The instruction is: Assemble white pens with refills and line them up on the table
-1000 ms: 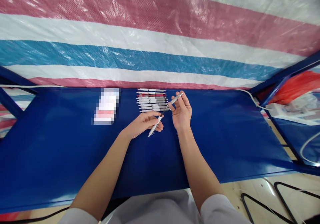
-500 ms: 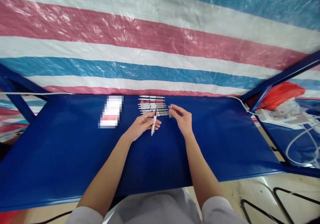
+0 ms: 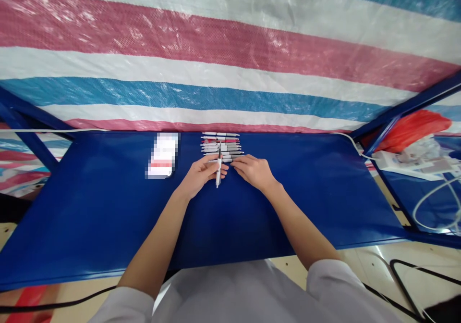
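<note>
My left hand [image 3: 200,175] pinches a white pen barrel [image 3: 218,173] between thumb and fingers, clicker end toward me. A thin dark refill [image 3: 219,151] sticks up from its far end, with no front section around it. My right hand [image 3: 252,171] is closed, thumb and fingertips together, just right of the barrel; whatever lies between them is hidden. Beyond both hands lies a row of pens [image 3: 230,146], several white and grey ones and a red one, placed side by side across the table. The nearest pens are partly covered by my left fingers.
The blue table [image 3: 122,217] runs wide to both sides. A phone-like slab with a blurred-out screen [image 3: 163,155] lies left of the pens. At right, past the blue frame post [image 3: 387,130], are a red plastic bag [image 3: 414,128] and white cables [image 3: 419,207]. A striped tarp [image 3: 216,63] hangs behind.
My right hand has moved left and slightly nearer to the pen barrel; the small grey piece seen in its fingers is now hidden. My left hand still holds the barrel. The view has shifted slightly.
</note>
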`<state>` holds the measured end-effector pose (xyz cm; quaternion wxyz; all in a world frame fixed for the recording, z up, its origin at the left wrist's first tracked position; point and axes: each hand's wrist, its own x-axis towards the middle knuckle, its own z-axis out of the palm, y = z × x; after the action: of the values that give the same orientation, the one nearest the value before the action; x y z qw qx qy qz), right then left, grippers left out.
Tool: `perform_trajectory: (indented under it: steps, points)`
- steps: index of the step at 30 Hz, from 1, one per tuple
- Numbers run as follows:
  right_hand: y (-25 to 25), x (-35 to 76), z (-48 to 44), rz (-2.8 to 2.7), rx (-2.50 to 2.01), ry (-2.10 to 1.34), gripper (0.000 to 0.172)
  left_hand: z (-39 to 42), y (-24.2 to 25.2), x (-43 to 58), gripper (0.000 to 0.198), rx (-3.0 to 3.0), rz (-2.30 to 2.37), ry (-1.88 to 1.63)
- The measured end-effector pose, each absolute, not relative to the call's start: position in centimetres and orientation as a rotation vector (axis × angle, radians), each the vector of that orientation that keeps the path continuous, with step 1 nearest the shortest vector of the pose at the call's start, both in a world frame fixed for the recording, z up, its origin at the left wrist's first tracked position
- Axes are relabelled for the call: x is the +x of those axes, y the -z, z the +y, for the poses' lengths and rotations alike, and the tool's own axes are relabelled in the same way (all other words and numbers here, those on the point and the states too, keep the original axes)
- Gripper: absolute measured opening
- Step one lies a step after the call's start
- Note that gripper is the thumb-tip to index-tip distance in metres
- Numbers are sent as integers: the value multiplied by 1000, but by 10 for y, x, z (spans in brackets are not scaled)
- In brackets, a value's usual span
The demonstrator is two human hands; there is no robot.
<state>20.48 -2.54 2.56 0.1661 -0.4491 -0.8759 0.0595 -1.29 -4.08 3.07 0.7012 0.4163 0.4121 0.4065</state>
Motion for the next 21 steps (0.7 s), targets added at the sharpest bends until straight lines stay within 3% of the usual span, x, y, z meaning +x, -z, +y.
perform_trajectory:
  steps: [13, 21]
  points:
    - [-23, 194, -18, -2654, -1179, 147, 27, -42, -25, -24, 43, 920, 925, -941]
    - [-23, 192, -20, -2599, -1212, 97, 30, -47, -29, -26, 44, 931, 927, -947]
